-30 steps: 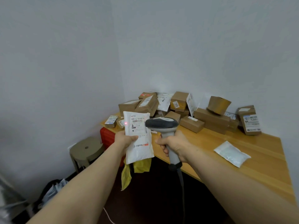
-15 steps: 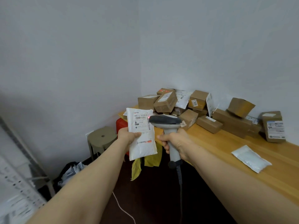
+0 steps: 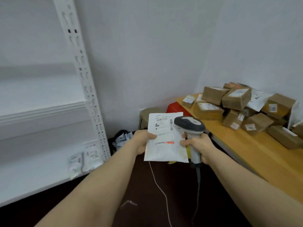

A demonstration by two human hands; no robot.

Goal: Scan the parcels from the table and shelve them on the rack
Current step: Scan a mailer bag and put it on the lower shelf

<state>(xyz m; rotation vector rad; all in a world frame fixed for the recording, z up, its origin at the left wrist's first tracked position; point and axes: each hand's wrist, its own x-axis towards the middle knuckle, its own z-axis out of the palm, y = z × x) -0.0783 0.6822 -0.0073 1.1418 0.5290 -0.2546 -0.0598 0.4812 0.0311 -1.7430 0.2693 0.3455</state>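
Presently: left hand [image 3: 142,141] pinches a flat white plastic mailer parcel [image 3: 165,149] by its left edge; right hand [image 3: 200,147] is wrapped round a grey-and-white corded barcode scanner [image 3: 190,126], thumb touching the mailer. Label's top line begins "642 L 14". Location: mid-air between white slotted metal rack [image 3: 86,89] and parcel-heaped wooden table [image 3: 262,161].

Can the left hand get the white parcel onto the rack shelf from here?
Probably yes. The left hand grips the white parcel and the rack shelf lies open to its left, nothing between. The right hand, holding the scanner, touches the parcel's edge and must release first.
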